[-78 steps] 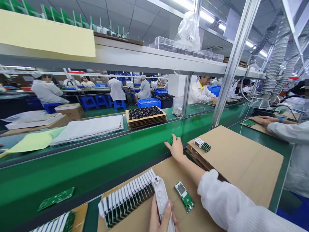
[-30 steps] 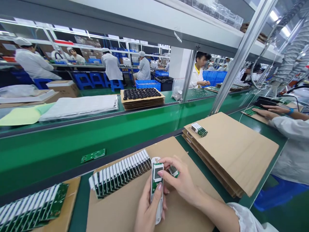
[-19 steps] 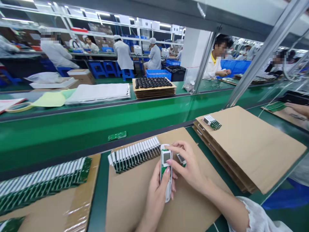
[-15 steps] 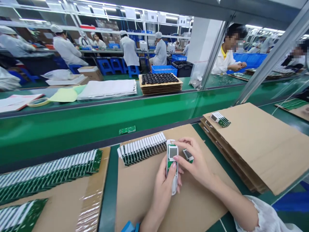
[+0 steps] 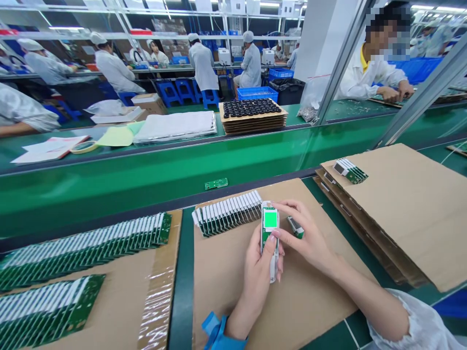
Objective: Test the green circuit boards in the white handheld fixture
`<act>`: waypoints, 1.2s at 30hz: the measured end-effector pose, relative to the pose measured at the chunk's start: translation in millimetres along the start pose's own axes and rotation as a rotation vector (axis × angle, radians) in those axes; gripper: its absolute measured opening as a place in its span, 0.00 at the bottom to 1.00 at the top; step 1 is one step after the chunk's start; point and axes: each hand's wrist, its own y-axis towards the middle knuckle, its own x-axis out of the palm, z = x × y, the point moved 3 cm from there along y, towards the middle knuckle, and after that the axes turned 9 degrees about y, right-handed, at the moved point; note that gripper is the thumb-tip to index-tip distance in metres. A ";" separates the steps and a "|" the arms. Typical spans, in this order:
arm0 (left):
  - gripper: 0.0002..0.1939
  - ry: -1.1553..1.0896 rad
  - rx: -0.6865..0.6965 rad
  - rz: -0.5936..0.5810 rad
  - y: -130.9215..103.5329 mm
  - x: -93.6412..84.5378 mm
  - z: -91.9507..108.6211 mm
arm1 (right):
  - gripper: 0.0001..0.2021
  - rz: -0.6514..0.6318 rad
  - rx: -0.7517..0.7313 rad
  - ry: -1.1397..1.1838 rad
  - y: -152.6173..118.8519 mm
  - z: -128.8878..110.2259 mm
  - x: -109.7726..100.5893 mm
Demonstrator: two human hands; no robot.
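Observation:
A slim white device [image 5: 270, 238] with a green circuit board and a screen lit bright green stands tilted over the cardboard sheet [image 5: 226, 262]. My left hand [image 5: 258, 257] is wrapped round its lower part, thumb on the board. My right hand [image 5: 304, 238] touches it with its fingertips, at the top end and just below the screen. Beside the device, partly behind my right fingers, lies a loose board with a small display [image 5: 295, 227]. A row of boards with white parts [image 5: 228, 212] leans at the sheet's back left.
More board rows [image 5: 87, 248] fill the cardboard at left. At right, a cardboard stack [image 5: 397, 194] bears several boards [image 5: 350, 170]. One board [image 5: 216, 183] lies on the green strip ahead. Across it are black round parts [image 5: 251, 109] and a person's hands [image 5: 396, 92].
The device's screen has turned from grey to bright green. The camera view has shifted, so the bench sits further right in it. Both hands keep their hold on the device.

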 end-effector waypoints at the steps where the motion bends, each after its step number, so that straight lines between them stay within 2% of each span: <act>1: 0.16 -0.002 -0.001 -0.001 0.1 -0.1 0.1 | 0.23 -0.001 0.004 0.004 0.0 0.4 0.2; 9: 0.14 -0.002 0.014 -0.011 0.4 1.6 2.1 | 0.23 -0.010 0.036 0.023 -1.1 1.5 1.0; 21: 0.15 0.012 -0.003 0.000 0.6 0.2 0.9 | 0.22 -0.006 0.033 0.014 -0.7 3.0 1.0; 25: 0.18 0.058 -0.013 -0.015 1.6 0.6 -3.6 | 0.19 0.068 0.033 0.008 -0.7 1.4 -0.4; 28: 0.23 0.111 -0.020 -0.040 3.5 1.7 -7.9 | 0.13 0.155 0.131 0.167 3.1 3.7 -9.3; 32: 0.32 0.148 -0.030 -0.042 6.7 1.8 -10.5 | 0.18 0.255 0.342 0.457 11.5 18.2 -32.1; 34: 0.33 0.161 -0.049 -0.042 7.3 1.8 -10.4 | 0.20 0.255 0.423 0.435 13.9 28.1 -43.2; 36: 0.32 0.170 -0.053 -0.030 7.2 1.6 -9.4 | 0.21 0.179 0.505 0.359 13.6 38.2 -48.7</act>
